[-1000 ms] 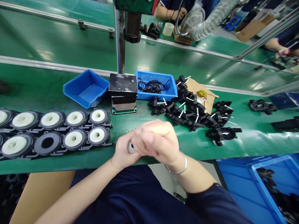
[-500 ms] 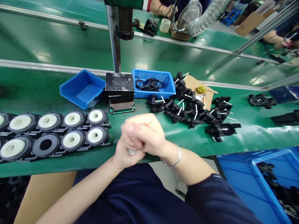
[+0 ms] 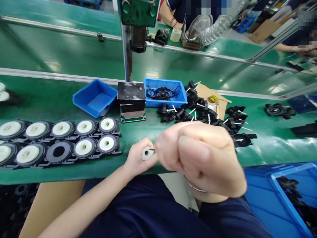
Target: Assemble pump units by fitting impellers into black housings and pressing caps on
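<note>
My left hand (image 3: pixel 135 160) is wrapped round a white cylindrical part (image 3: pixel 144 156), whose round end with a dark central hole faces up toward me. Close to the camera, my right hand (image 3: pixel 203 158) is closed in a fist, thumb toward me. From its left side a thin rod (image 3: pixel 152 149) sticks out over the end of the cylinder; the rest of the rod is hidden by the fingers. To the left stand two rows of black round housings (image 3: pixel 71 155), most with white discs (image 3: pixel 85 147) on top; one shows a dark opening instead.
Behind my hands are a blue bin (image 3: pixel 95 99), a black block on a press base (image 3: pixel 131 92) and a blue tray (image 3: pixel 165 102) of black rings. Black parts with white sticks (image 3: pixel 195 114) lie right. A press head (image 3: pixel 138 36) hangs above. Co-workers sit beyond the rail.
My hands have come apart: the right fist has moved right and up toward the camera. The white cylinder's end now shows in my left hand. The view has shifted slightly.
</note>
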### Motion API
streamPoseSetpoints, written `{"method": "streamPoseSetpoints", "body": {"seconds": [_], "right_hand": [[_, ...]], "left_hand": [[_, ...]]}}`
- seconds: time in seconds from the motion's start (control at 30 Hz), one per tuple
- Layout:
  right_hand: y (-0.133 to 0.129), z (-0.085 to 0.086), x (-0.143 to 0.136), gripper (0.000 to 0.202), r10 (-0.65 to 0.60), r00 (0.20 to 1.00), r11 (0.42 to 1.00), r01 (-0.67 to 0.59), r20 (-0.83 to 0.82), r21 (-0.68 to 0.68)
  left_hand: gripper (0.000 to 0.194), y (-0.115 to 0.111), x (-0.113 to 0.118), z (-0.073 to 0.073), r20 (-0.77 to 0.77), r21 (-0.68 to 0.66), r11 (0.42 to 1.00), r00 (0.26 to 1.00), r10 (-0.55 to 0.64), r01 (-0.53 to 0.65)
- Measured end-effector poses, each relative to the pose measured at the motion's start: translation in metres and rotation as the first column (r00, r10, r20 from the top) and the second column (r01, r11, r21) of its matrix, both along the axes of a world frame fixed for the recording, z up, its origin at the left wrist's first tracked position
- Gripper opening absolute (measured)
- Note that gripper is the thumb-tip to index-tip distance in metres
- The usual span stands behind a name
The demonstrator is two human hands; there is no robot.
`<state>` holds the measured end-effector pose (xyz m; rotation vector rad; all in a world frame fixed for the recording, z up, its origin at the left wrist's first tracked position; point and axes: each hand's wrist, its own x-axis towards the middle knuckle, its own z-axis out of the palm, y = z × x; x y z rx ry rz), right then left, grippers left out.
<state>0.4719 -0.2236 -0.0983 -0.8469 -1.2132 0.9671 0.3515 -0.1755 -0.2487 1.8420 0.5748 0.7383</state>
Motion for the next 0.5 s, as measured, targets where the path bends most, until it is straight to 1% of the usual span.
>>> {"method": "streamPoseSetpoints", "body": {"seconds": [0.1, 0.17, 0.27, 0.3, 0.33, 0.37, 0.4, 0.43, 0.47, 0.5], "right_hand": [[0.0, 0.006, 0.004, 0.048, -0.028, 0.991, 0.999, 0.033, -0.134, 0.031], [0.002, 0.006, 0.005, 0.049, -0.026, 0.978, 0.997, 0.04, -0.205, 0.068], [0.005, 0.004, 0.008, 0.048, -0.066, 0.965, 0.993, 0.089, -0.254, 0.081], [0.006, 0.003, 0.008, 0.047, -0.091, 0.962, 0.992, 0.11, -0.259, 0.062], [0.008, 0.001, 0.009, 0.046, -0.112, 0.958, 0.991, 0.126, -0.263, 0.039], [0.01, 0.0, 0.009, 0.045, -0.126, 0.955, 0.991, 0.136, -0.267, 0.019], [0.013, -0.002, 0.009, 0.044, -0.132, 0.953, 0.991, 0.137, -0.274, 0.001], [0.017, -0.005, 0.008, 0.042, -0.13, 0.951, 0.991, 0.133, -0.282, -0.008], [0.021, -0.007, 0.007, 0.042, -0.117, 0.95, 0.993, 0.118, -0.288, -0.014], [0.025, -0.009, 0.005, 0.041, -0.101, 0.951, 0.995, 0.1, -0.292, -0.017]], "left_hand": [[0.023, -0.003, -0.001, 0.005, 0.107, 0.017, 1.0, 0.994, -0.002, 0.0], [0.019, -0.005, -0.006, 0.013, 0.157, 0.028, 0.999, 0.986, -0.046, 0.042], [0.017, -0.003, -0.026, 0.037, 0.142, 0.079, 0.988, 0.98, -0.143, 0.133], [0.019, 0.0, -0.037, 0.046, 0.124, 0.111, 0.985, 0.981, -0.148, 0.134], [0.022, 0.005, -0.049, 0.056, 0.095, 0.154, 0.982, 0.988, -0.124, 0.109], [0.025, 0.011, -0.063, 0.065, 0.054, 0.206, 0.977, 0.996, -0.067, 0.054], [0.027, 0.019, -0.078, 0.073, 0.006, 0.272, 0.962, 1.0, 0.023, -0.023], [0.028, 0.028, -0.093, 0.079, -0.048, 0.352, 0.929, 0.99, 0.135, -0.11], [0.028, 0.037, -0.109, 0.083, -0.1, 0.442, 0.876, 0.96, 0.262, -0.193], [0.027, 0.046, -0.125, 0.085, -0.141, 0.53, 0.809, 0.914, 0.38, -0.254]]}}
